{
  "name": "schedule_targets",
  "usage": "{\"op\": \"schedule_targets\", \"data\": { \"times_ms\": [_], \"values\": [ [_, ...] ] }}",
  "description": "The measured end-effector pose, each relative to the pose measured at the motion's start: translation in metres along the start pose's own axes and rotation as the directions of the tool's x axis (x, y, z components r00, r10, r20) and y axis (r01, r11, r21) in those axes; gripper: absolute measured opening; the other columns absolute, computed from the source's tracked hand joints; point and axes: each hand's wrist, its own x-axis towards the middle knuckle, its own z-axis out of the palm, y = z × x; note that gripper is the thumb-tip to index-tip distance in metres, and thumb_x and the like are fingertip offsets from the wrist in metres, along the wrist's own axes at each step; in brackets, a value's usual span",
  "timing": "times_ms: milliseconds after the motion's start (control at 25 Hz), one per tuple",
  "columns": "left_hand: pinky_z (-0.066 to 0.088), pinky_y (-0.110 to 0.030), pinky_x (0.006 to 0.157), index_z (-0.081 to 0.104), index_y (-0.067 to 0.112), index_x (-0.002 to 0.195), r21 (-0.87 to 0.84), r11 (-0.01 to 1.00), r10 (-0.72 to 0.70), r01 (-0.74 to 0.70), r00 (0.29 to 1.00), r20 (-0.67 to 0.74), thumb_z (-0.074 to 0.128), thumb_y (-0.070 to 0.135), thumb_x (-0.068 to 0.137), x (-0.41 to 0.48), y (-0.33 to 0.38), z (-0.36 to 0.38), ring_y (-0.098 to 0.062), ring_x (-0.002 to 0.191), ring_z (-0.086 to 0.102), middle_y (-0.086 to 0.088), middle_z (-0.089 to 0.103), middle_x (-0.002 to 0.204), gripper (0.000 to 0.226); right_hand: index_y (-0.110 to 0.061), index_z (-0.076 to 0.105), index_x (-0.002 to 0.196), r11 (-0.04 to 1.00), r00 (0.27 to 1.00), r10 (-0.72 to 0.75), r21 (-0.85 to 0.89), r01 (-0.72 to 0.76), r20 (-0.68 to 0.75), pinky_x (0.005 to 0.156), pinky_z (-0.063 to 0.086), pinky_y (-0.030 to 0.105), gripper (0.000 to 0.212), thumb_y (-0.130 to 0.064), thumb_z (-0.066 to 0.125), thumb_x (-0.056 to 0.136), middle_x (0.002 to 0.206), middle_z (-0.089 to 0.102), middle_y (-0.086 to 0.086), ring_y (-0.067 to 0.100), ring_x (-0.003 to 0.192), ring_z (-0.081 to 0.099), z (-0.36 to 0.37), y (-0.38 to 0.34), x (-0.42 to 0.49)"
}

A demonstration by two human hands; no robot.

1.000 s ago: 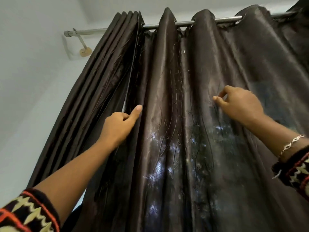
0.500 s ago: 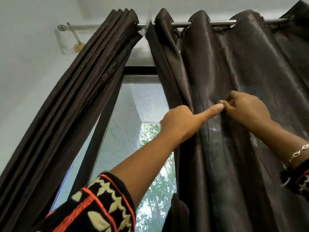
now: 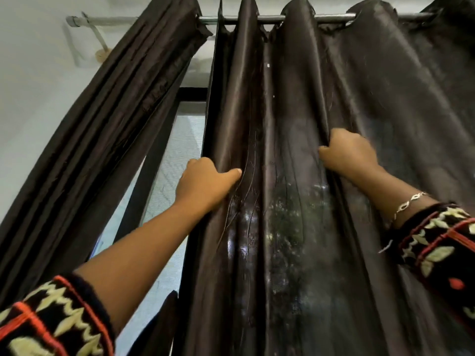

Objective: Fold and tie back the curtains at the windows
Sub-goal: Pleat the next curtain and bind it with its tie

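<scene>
We're looking up at the dark brown curtain (image 3: 295, 111) hanging from the rod (image 3: 331, 18), and both hands are on it. The left hand (image 3: 205, 183) grips its leading edge, thumb across the front, fingers tucked behind the fabric. The right hand (image 3: 347, 155) clutches a pleat further along. The other curtain (image 3: 115, 119) hangs bunched at the left, and a strip of window (image 3: 177, 155) shows between the two.

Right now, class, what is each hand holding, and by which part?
Both hold the right-hand curtain. The left hand grips the fold at its inner edge, thumb in front; the right hand grips a pleat further right.
</scene>
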Motion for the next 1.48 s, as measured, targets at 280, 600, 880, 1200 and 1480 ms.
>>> {"op": "schedule_targets", "data": {
  "times_ms": [280,600,880,1200,1480],
  "values": [
    [0.036,-0.031,0.079,0.048,-0.001,0.118,0.102,0.995,-0.003,0.005,1.000,-0.018,0.063,0.041,0.082,-0.004,-0.022,-0.023,-0.032,0.110,0.051,-0.015,0.049,0.126,0.057,-0.002,0.051,0.104,0.980,0.987,-0.143,0.127,0.151,-0.072,0.067,0.031,0.033,0.017,-0.011,0.042,0.092,0.111,0.059,0.022,0.040,0.102,0.054,0.026,-0.060,-0.001],
    [0.040,-0.031,0.081,0.047,0.004,0.119,0.094,0.994,0.058,-0.059,0.998,0.013,0.062,0.048,0.081,-0.008,-0.025,-0.032,-0.027,0.108,0.051,-0.009,0.045,0.127,0.060,-0.007,0.056,0.119,0.882,0.943,-0.325,0.380,0.278,0.066,0.090,0.042,0.033,0.030,-0.017,0.042,0.095,0.123,0.057,0.020,0.037,0.118,0.050,0.044,-0.144,0.012],
    [0.040,-0.034,0.090,0.046,0.002,0.123,0.027,0.998,0.048,-0.048,0.999,0.014,0.060,0.051,0.081,-0.012,-0.023,-0.030,-0.029,0.115,0.049,-0.013,0.046,0.131,0.066,-0.018,0.054,0.068,0.845,0.997,-0.078,0.529,0.077,-0.021,0.077,0.048,0.037,0.043,-0.044,0.035,0.096,0.084,0.065,0.014,0.032,0.084,0.063,0.022,-0.071,0.013],
    [0.049,-0.046,0.085,0.060,0.007,0.102,-0.032,0.999,0.010,-0.009,0.999,0.043,0.072,0.056,0.065,-0.008,-0.015,-0.004,-0.033,0.094,0.060,-0.015,0.063,0.103,0.063,-0.003,0.040,0.130,0.945,0.909,0.311,-0.014,-0.328,-0.279,0.103,0.029,0.052,0.061,-0.034,0.063,0.084,0.141,0.030,0.024,0.041,0.131,0.027,-0.011,0.050,0.017],
    [0.047,-0.043,0.084,0.055,0.003,0.108,0.067,0.997,0.032,-0.032,0.999,0.015,0.066,0.028,0.081,-0.003,-0.024,-0.004,-0.036,0.096,0.057,-0.017,0.058,0.107,0.039,-0.006,0.022,0.142,0.873,0.863,0.461,-0.072,-0.483,-0.207,0.107,0.021,0.055,0.089,-0.044,0.068,0.077,0.146,0.019,0.026,0.042,0.136,0.016,-0.027,0.085,0.027]
  ]
}}
